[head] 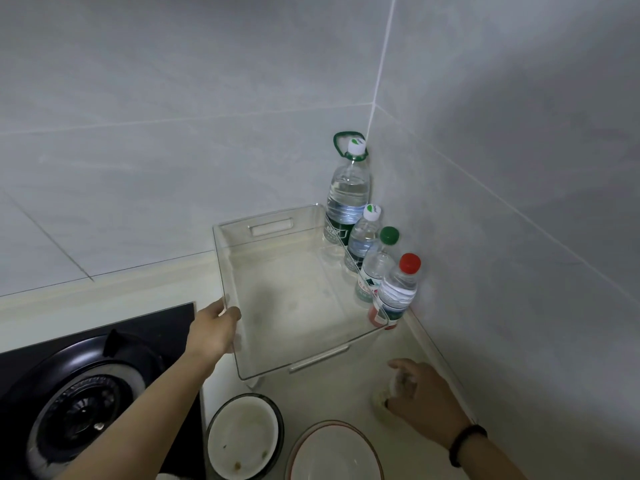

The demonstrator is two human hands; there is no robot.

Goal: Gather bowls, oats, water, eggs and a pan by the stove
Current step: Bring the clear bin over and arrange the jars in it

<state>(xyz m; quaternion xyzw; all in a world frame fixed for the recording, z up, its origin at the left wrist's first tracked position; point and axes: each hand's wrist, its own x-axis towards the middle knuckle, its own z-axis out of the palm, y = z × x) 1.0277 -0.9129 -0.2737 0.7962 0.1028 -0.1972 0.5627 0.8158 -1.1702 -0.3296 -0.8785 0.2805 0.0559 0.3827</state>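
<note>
From my remote seat I see the left hand (212,332) gripping the left rim of a clear plastic tray with cut-out handles (273,227), fingers curled over the wall near its front-left corner. The tray looks tilted, its near edge lifted off the cream table (332,386), and it holds nothing. The right hand (424,393) rests on a small pale jar-like object (384,398) near the table's right edge; its fingers curl around it, but motion blur stops me telling what the thing is, possibly the oats.

Water is already here: 4 clear plastic bottles stand in a row along the right wall, from the back corner forward. They are a tall bottle with a green carry loop (348,188), a smaller white-capped bottle (363,237), a green-capped bottle (377,265) and a red-capped bottle (398,289), all just beside the tray's right wall.

2 bowls sit at the table's front edge: a white enamel bowl with a dark rim (244,436), showing a few specks inside, and a white bowl with a red rim (334,452) just beside it. The black gas stove burner (83,407) lies at the left, next to the first bowl.

My judgement: bowls and water are gathered, oats perhaps in hand, while eggs and a pan are not in view and remain to be fetched.
</note>
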